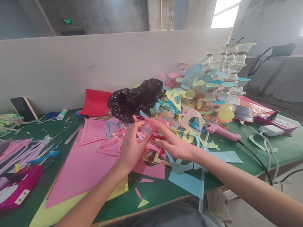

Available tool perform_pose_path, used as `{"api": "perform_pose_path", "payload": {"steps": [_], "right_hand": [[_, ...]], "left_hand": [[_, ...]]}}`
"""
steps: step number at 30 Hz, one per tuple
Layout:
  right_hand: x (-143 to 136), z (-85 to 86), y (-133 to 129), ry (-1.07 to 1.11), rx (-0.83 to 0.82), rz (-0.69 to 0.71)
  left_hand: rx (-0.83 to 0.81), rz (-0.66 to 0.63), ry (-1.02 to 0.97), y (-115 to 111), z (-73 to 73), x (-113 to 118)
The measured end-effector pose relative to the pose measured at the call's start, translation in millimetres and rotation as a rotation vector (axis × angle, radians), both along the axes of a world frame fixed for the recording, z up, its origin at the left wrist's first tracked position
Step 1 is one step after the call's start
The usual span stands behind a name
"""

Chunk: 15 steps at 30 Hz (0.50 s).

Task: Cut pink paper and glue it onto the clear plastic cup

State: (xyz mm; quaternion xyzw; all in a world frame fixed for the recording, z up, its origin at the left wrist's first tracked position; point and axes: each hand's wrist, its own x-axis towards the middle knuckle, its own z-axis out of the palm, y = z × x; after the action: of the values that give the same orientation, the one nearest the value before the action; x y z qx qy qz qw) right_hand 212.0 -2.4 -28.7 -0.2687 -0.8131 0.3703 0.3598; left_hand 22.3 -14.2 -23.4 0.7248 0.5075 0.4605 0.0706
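My left hand (133,141) and my right hand (172,140) meet over the middle of the table, fingers closed around a small clear plastic piece (146,129). Pink paper (152,124) lies against this piece, which looks like a little cup; the fingers partly hide it. Beneath both hands spreads a heap of cut paper scraps, among them a pink offcut (153,168) and a blue one (186,183). A yellow-orange loop (173,130) shows beside my right fingers; its kind is unclear.
Pink sheets (78,172) lie left, a black plastic bag (135,97) behind. At right are a pink glue gun (221,131), corded power strip (278,124) and stacked clear cups (233,64) with paper discs. A magenta power strip (15,189) sits far left.
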Motion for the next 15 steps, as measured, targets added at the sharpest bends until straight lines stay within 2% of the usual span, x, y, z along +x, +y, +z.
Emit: {"api": "perform_pose_path", "payload": {"steps": [15], "right_hand": [[-1.8, 3.5, -1.9, -0.006, 0.017, 0.0]], "left_hand": [[-0.02, -0.02, -0.017, 0.5, -0.9, -0.6]]}}
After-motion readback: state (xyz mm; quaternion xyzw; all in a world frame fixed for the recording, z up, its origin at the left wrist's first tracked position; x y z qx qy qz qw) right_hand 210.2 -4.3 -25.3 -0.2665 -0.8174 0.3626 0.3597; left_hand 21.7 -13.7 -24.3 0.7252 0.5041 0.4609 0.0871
